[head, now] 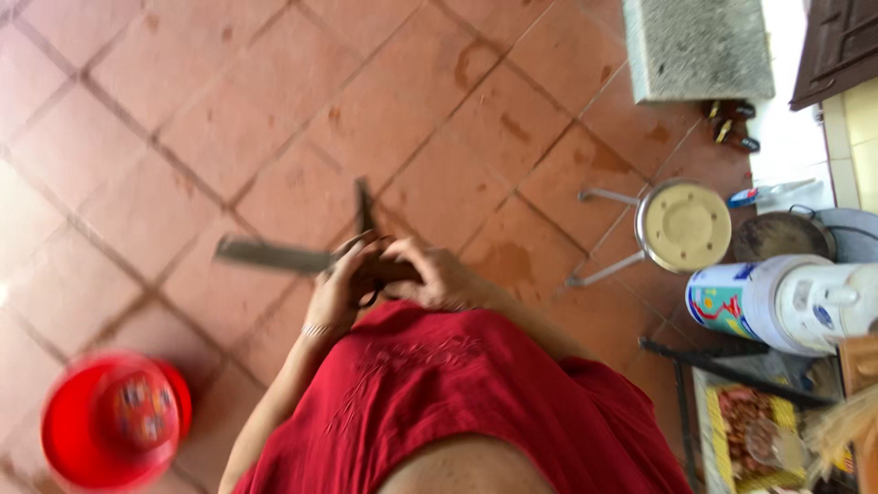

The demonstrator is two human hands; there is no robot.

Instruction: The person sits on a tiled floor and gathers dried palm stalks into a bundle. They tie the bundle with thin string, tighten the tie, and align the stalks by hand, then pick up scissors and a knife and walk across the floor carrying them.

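Long flat grey metal knife blade [267, 255], blurred, with dark handle, held over the red tiled floor [183, 119], left hand [340, 291] and right hand [430, 274] both wrapped around the handle, red plastic bucket [110, 421] well apart

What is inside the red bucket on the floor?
Inside the red bucket sits a round red item with a colourful patterned top. Blur hides its kind, and it covers whatever lies beneath.

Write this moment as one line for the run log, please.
left hand: holds cleaver | right hand: holds second knife | floor: red bucket, stool
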